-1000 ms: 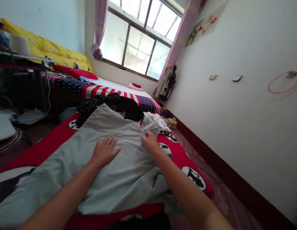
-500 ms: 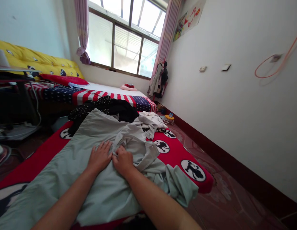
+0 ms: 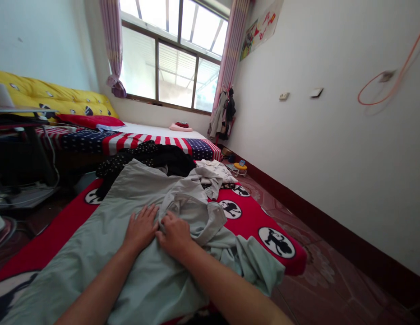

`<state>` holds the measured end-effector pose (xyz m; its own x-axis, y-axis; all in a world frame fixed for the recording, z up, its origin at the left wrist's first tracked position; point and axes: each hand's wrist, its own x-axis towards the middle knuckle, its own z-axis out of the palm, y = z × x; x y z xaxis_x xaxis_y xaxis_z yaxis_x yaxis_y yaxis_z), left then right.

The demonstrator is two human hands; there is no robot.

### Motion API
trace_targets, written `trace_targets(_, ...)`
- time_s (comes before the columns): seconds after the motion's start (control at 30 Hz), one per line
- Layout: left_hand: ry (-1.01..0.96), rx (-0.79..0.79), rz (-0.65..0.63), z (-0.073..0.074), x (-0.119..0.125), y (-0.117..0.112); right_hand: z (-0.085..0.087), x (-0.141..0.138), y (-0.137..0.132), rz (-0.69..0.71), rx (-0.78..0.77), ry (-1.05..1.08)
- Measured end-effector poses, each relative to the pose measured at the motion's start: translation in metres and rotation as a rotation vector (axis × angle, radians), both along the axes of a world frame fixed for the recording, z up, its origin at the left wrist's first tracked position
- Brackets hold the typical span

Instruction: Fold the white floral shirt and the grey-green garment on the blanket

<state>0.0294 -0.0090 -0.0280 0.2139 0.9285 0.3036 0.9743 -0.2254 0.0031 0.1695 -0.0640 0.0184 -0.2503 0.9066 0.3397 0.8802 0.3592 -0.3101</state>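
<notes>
A pale grey-green collared shirt (image 3: 135, 266) lies spread and partly rumpled over a red blanket with round black-and-white figures. My left hand (image 3: 141, 228) rests flat on the cloth, left of the collar, fingers stretched forward. Right beside it, my right hand (image 3: 174, 234) has its fingers curled on the inner left edge of the shirt's collar (image 3: 214, 223). One sleeve is bunched at the right, near the blanket's edge. The lower hem runs out of view under my forearms.
Dark dotted clothes (image 3: 155, 153) and a folded white patterned garment (image 3: 216, 170) lie beyond the shirt on the red blanket (image 3: 250, 221). A bed with a striped, starred sheet (image 3: 138, 137) stands behind. At left is a desk (image 3: 23, 110) with cables; a wall rises at right.
The view has shifted slightly. Both hands stay at nearly the same spots on the shirt, the right hand's fingers still curled at the collar.
</notes>
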Motion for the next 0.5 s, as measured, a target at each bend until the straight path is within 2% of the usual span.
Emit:
trace_targets(0.1, -0.037, -0.010, 0.000, 0.001, 0.001, -0.001, 0.028, 0.024, 0.005, 0.000, 0.171, 0.048)
trace_targets(0.17, -0.067, -0.007, 0.002, 0.002, 0.001, -0.002, 0.043, 0.048, 0.016, -0.124, 0.254, 0.091)
trace_targets(0.23, -0.090, -0.005, 0.004, 0.003, 0.002, -0.002, 0.047, 0.072, 0.027, -0.285, 0.248, 0.100)
trace_targets(0.3, -0.099, -0.002, 0.005, 0.004, 0.003, -0.003, 0.041, 0.090, 0.036, -0.288, 0.091, 0.058)
trace_targets(0.4, -0.092, 0.000, 0.010, 0.003, 0.004, -0.003, 0.029, 0.107, 0.049, -0.092, -0.237, 0.122)
trace_targets(0.43, -0.089, -0.001, 0.012, 0.002, 0.004, -0.002, 0.028, 0.112, 0.055, -0.080, -0.294, 0.208)
trace_targets(0.5, -0.090, 0.000, 0.015, 0.002, 0.004, -0.002, 0.031, 0.122, 0.070, -0.173, -0.307, 0.395)
